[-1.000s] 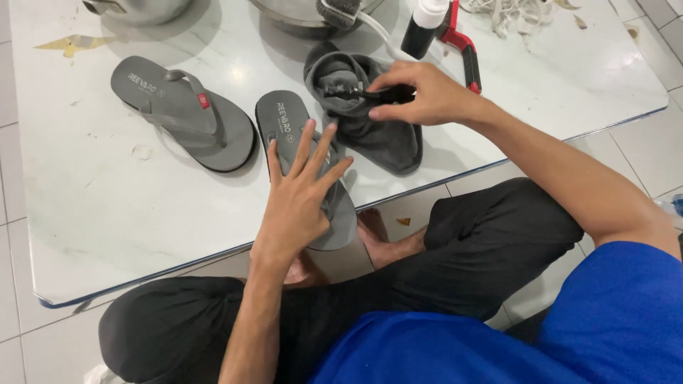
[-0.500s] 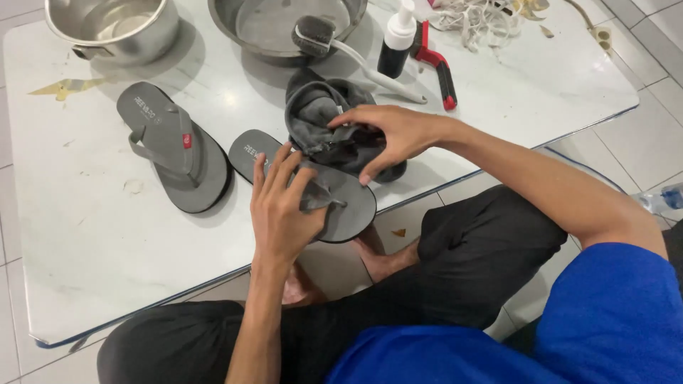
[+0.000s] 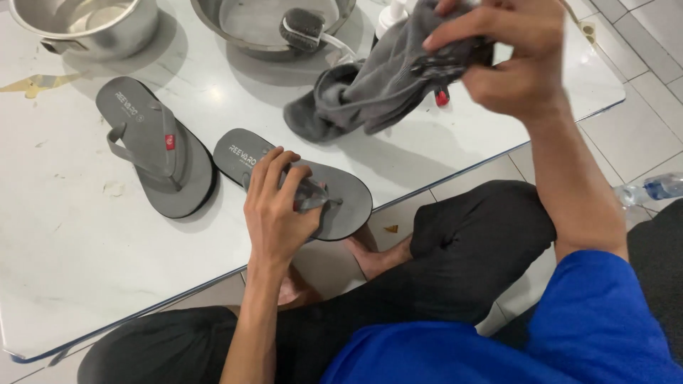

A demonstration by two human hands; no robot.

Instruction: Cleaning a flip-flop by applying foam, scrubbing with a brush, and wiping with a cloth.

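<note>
Cloth [image 3: 388, 82] lifted by right hand [image 3: 516, 60] | left hand [image 3: 277, 210] grips sandal [image 3: 295, 181] | sandals: 2 | bowls: 2

Your left hand [image 3: 277, 213] hides the nearer sandal's [image 3: 348, 203] strap; the metal bowls [image 3: 85, 28] are cut off at the top edge, and the bottle [image 3: 651, 188] looks blurred

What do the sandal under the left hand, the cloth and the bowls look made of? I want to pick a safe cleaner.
The near sandal looks like matte grey foam or rubber, with a dull, even sole. The cloth seems soft grey fabric, draping in folds from the right hand. The bowls look like brushed metal, probably steel, by their sheen.
</note>
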